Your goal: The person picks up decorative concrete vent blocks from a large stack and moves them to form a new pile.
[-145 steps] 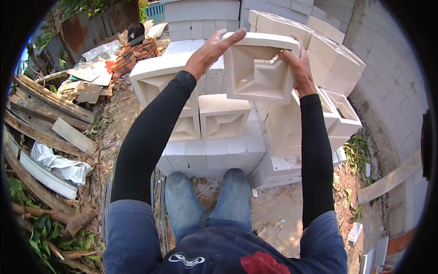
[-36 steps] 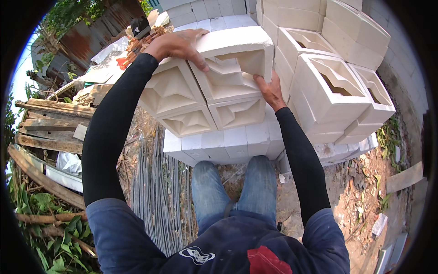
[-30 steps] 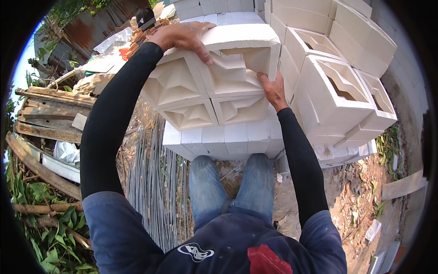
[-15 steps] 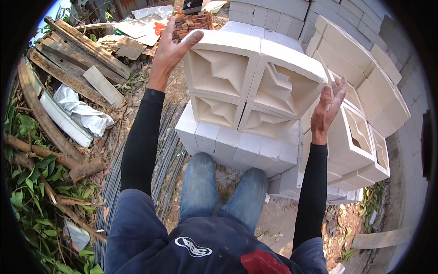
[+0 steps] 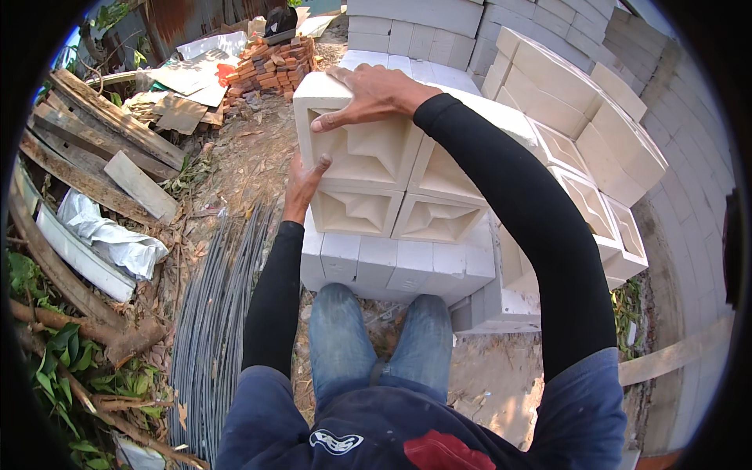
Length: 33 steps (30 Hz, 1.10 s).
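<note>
Cream ventilation blocks with stepped recesses sit two over two before me. My right hand reaches across and lies over the top of the upper left ventilation block, its thumb hooked over the front edge into the recess. Lower on that block's left side is my left hand, thumb in front and its fingers partly hidden behind. Right of it, my right forearm partly covers the upper right ventilation block. Beneath are the lower left block and lower right block, resting on white solid blocks.
More ventilation blocks stand stacked at right, before a grey block wall. Thin metal rods lie along the ground at left, near old planks, a white sheet and branches. A brick pile is farther back.
My right hand has swung left from the right side of the blocks onto the upper left one. My left hand has come down from its top corner to its left side.
</note>
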### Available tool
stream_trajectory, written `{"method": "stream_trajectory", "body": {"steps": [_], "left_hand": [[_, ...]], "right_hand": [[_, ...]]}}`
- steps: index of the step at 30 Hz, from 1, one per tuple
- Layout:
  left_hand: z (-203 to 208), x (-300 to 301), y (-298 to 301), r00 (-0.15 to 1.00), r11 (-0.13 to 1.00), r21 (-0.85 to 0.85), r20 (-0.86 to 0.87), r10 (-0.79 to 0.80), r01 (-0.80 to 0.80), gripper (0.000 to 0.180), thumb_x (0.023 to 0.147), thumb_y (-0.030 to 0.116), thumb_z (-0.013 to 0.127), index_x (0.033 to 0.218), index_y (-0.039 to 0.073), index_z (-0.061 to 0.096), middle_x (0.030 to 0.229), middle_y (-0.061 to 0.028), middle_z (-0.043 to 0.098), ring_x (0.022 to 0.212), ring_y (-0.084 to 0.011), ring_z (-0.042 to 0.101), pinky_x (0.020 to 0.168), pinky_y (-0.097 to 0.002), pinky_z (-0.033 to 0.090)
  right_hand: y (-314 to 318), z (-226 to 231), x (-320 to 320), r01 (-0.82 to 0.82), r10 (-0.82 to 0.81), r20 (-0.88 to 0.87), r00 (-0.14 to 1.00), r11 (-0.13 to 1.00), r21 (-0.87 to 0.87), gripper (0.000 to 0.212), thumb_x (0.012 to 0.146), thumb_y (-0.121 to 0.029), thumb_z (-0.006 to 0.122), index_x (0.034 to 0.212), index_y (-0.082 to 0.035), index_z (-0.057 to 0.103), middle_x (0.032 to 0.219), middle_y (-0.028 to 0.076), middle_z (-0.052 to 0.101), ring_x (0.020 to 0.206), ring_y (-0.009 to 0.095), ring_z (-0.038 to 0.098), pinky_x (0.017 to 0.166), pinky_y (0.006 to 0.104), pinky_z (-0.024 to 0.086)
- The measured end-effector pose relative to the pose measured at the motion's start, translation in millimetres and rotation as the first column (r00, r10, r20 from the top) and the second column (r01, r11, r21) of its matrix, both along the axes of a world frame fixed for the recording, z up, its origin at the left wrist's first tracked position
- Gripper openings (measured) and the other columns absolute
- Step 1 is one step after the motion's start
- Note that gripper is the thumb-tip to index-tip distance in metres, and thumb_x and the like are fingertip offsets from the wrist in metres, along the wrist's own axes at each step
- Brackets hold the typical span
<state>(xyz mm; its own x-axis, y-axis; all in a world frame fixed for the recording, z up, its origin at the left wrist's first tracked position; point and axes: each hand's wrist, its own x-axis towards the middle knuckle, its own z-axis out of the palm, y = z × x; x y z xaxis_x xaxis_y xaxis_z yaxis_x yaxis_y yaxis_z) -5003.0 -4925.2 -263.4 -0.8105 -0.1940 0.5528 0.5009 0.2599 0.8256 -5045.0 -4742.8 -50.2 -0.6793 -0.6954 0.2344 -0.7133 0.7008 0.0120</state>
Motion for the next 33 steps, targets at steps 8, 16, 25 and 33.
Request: {"method": "stream_trajectory", "body": {"steps": [8, 16, 25, 33], "left_hand": [[7, -23, 1, 0.997, 0.99, 0.128, -0.049, -0.059, 0.065, 0.063, 0.093, 0.05, 0.073, 0.129, 0.0, 0.062, 0.112, -0.0138, 0.069, 0.103, -0.0213, 0.065, 0.091, -0.037, 0.05], [131, -14, -88, 0.959, 0.973, -0.227, -0.283, -0.028, -0.039, 0.073, 0.078, 0.029, 0.086, 0.139, 0.001, 0.059, 0.125, -0.0144, 0.069, 0.109, -0.0186, 0.067, 0.094, -0.0342, 0.054], [226, 22, -80, 0.993, 0.74, -0.672, -0.093, -0.072, -0.01, 0.061, 0.078, 0.036, 0.086, 0.127, 0.009, 0.062, 0.121, -0.0069, 0.068, 0.11, -0.0201, 0.065, 0.097, -0.0347, 0.052], [209, 2, -76, 0.989, 0.681, -0.73, -0.052, -0.137, 0.056, 0.052, 0.078, 0.036, 0.085, 0.116, 0.01, 0.063, 0.118, -0.0076, 0.068, 0.109, -0.0217, 0.065, 0.095, -0.0367, 0.052]], "right_hand": [[5, 7, 3, -0.026, 0.023, -0.12, 0.993, 0.999, -0.023, 0.118, 0.065, -0.089, 0.068, 0.153, -0.013, 0.047, 0.111, 0.029, 0.067, 0.107, 0.044, 0.066, 0.09, 0.0489, 0.055], [3, 12, 12, -0.214, 0.164, -0.162, 0.973, 0.904, -0.371, 0.126, 0.07, -0.086, 0.069, 0.16, -0.009, 0.026, 0.123, 0.035, 0.061, 0.115, 0.047, 0.062, 0.101, 0.0501, 0.051], [17, -24, 0, -0.226, 0.281, -0.012, 0.96, 0.746, -0.627, 0.129, 0.081, -0.069, 0.074, 0.159, 0.005, 0.003, 0.144, 0.039, 0.044, 0.136, 0.047, 0.049, 0.114, 0.043, 0.043], [29, -44, 5, -0.086, 0.377, 0.262, 0.888, 0.698, -0.711, 0.134, 0.081, -0.06, 0.08, 0.16, 0.002, -0.008, 0.154, 0.036, 0.034, 0.145, 0.042, 0.039, 0.12, 0.0419, 0.035]]}}
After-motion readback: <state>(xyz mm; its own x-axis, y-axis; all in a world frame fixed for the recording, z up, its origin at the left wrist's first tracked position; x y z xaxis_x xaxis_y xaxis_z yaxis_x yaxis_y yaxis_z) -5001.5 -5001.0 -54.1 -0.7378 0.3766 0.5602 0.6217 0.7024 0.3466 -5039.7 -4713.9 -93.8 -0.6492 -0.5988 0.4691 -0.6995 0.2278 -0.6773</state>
